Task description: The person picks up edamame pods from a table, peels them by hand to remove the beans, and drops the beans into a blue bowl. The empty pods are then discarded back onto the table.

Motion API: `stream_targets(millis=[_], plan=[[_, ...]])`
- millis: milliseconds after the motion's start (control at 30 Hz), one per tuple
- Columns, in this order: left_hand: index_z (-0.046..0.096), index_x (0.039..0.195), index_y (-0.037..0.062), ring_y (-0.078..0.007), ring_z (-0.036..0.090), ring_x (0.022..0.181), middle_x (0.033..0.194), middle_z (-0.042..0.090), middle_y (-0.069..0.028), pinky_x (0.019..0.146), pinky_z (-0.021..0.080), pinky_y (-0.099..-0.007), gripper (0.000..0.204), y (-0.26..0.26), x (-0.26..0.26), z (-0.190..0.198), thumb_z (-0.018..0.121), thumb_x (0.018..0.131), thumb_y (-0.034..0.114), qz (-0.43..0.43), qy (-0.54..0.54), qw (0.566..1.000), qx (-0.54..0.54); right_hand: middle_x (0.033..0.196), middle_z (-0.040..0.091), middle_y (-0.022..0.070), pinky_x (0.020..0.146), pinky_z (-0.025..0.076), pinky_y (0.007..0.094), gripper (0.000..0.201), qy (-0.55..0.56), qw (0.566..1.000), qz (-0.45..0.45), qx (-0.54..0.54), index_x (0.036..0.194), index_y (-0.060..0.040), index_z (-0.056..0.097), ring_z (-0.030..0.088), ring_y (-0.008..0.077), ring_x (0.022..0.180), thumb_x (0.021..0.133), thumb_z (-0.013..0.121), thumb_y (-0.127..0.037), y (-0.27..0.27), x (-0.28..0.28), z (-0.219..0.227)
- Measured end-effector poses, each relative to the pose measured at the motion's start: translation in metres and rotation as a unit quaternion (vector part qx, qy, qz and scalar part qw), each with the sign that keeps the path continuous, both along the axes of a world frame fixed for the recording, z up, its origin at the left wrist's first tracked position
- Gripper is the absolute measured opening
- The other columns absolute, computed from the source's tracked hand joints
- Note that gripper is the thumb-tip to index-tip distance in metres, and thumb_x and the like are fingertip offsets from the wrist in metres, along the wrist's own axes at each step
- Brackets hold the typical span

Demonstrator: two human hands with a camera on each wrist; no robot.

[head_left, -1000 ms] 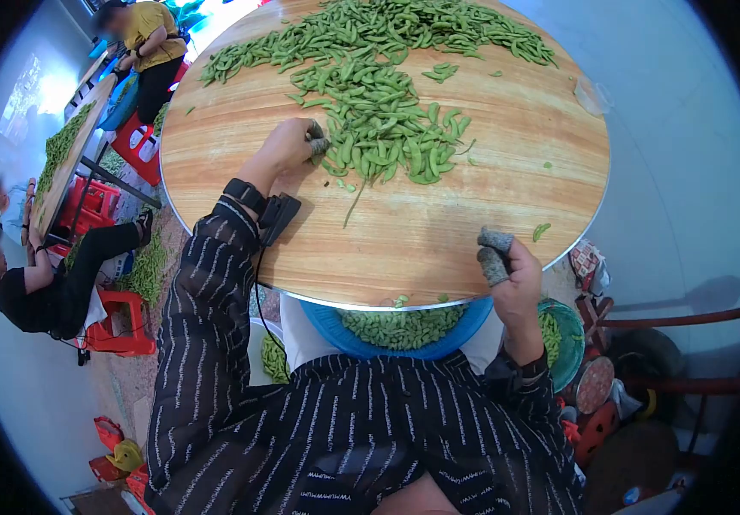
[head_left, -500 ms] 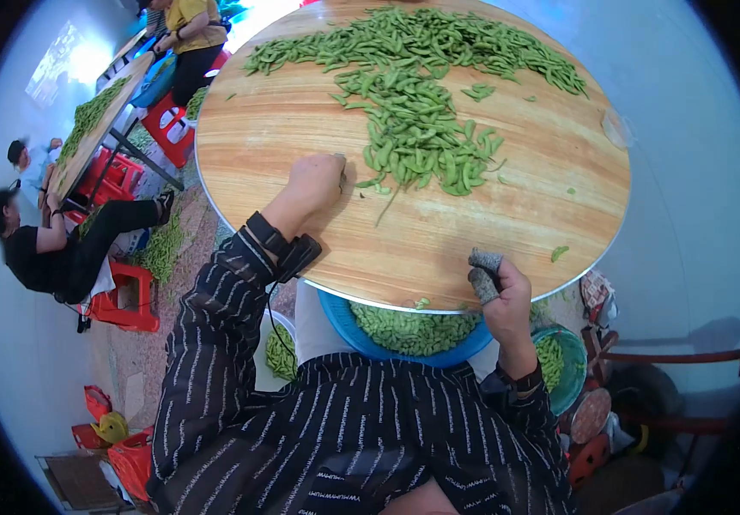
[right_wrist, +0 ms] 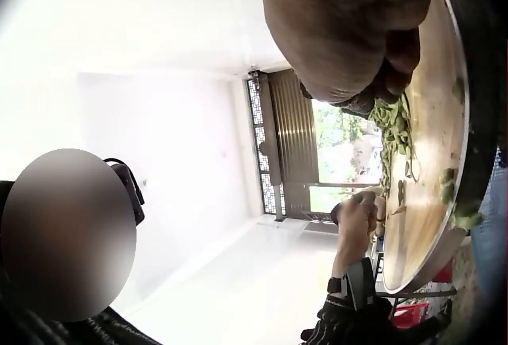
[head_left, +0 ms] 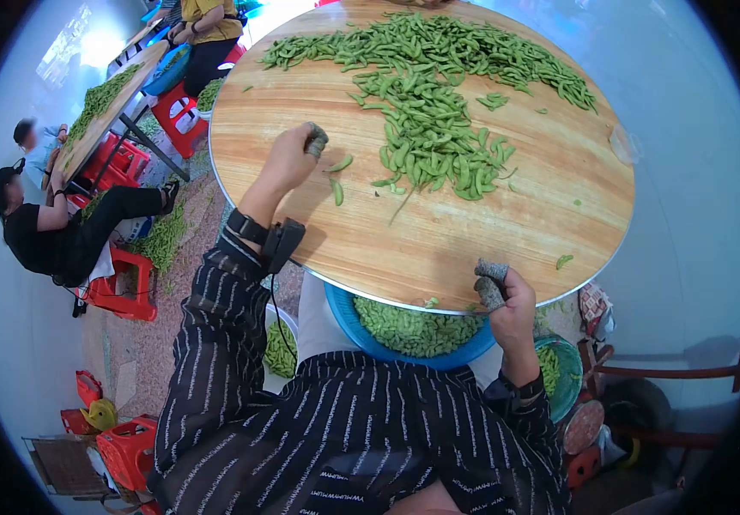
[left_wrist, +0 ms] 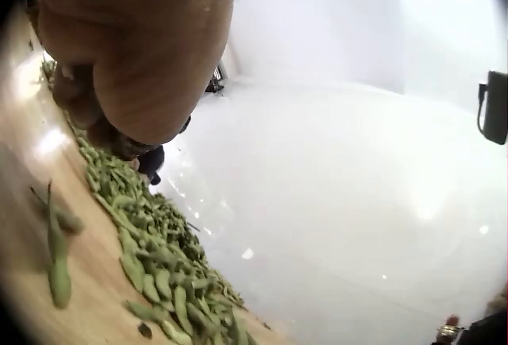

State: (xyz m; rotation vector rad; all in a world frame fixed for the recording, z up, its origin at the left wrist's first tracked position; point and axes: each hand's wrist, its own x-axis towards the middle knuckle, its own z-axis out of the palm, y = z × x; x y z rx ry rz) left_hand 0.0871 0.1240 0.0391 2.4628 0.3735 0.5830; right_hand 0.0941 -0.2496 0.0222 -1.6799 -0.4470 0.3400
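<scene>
My left hand point(head_left: 288, 163) is over the left part of the round wooden table point(head_left: 370, 249), fingers bent and tips in grey wraps. Nothing shows between its fingertips. Two green soybean pods, an upper pod point(head_left: 340, 163) and a lower pod point(head_left: 336, 191), lie just right of it, apart from the heaped pods point(head_left: 439, 137). In the left wrist view, the near pod point(left_wrist: 59, 262) lies on the wood below the hand. At the near rim, my right hand point(head_left: 512, 309) has its wrapped thumb and finger bent slightly apart, no pod visible between them.
Below the table edge sits a blue basin point(head_left: 439, 357) of shelled beans. A white bucket point(head_left: 291, 319) of pods is at left, a green basket point(head_left: 578, 378) at right. Other people sit at a second table point(head_left: 121, 101) on the left, near red stools point(head_left: 134, 283).
My left hand has drawn back left from the heap, and two pods now lie on the bare wood beside it. The right hand stays near the rim. The head view has shifted.
</scene>
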Motion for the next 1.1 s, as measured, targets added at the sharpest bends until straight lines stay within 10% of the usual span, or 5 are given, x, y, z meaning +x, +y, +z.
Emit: stream_targets(millis=[467,633,900,1067,1100], plan=[[0.058,0.080,0.0023,-0.0336,0.055,0.067,0.076,0.058,-0.0178,0.061,0.045,-0.0397,0.017,-0.025,0.009,-0.022,0.061,0.070,0.015,-0.029,0.128,0.974,0.186,0.079,0.057,0.0006,0.057,0.040,0.0171,0.020,-0.040,0.999,0.024,0.023,0.101,-0.0001,0.056,0.050,0.0045,0.065,0.081,0.053,-0.005,0.011,0.003,-0.002],[0.057,0.084,0.0005,-0.0050,0.046,0.061,0.069,0.053,0.0012,0.054,0.039,-0.0208,0.009,-0.117,-0.018,-0.003,0.059,0.076,0.002,-0.139,-0.065,0.953,-0.262,0.077,0.055,0.0008,0.052,0.038,0.0154,0.027,0.147,0.976,0.070,0.145,0.108,-0.0024,0.051,0.048,0.0043,0.061,0.082,0.051,-0.006,0.027,0.006,0.014],[0.057,0.090,0.0013,-0.0063,0.043,0.055,0.065,0.051,0.0028,0.049,0.037,-0.0216,0.015,-0.180,-0.043,-0.015,0.059,0.077,0.006,-0.240,0.031,0.948,-0.207,0.074,0.054,-0.0004,0.052,0.039,0.0184,0.018,0.120,0.970,0.121,0.171,0.097,-0.0030,0.056,0.049,0.0066,0.060,0.080,0.053,-0.004,0.038,0.019,0.015],[0.054,0.091,0.0000,-0.0120,0.055,0.061,0.076,0.059,-0.0072,0.052,0.044,-0.0214,0.013,-0.184,-0.045,-0.007,0.054,0.081,0.008,-0.218,0.105,0.610,-0.755,0.076,0.055,0.0007,0.056,0.041,0.0224,0.012,-0.107,0.987,0.109,0.060,0.090,-0.0002,0.056,0.050,0.0087,0.063,0.078,0.054,-0.002,0.030,0.008,0.026],[0.054,0.091,0.0000,-0.0120,0.055,0.061,0.076,0.059,-0.0072,0.052,0.044,-0.0214,0.013,-0.183,-0.045,-0.009,0.054,0.081,0.008,-0.216,0.106,0.609,-0.756,0.077,0.055,0.0011,0.058,0.042,0.0228,0.012,-0.191,0.975,0.110,-0.010,0.090,0.0005,0.056,0.050,0.0087,0.065,0.078,0.054,-0.002,0.028,0.007,0.027]])
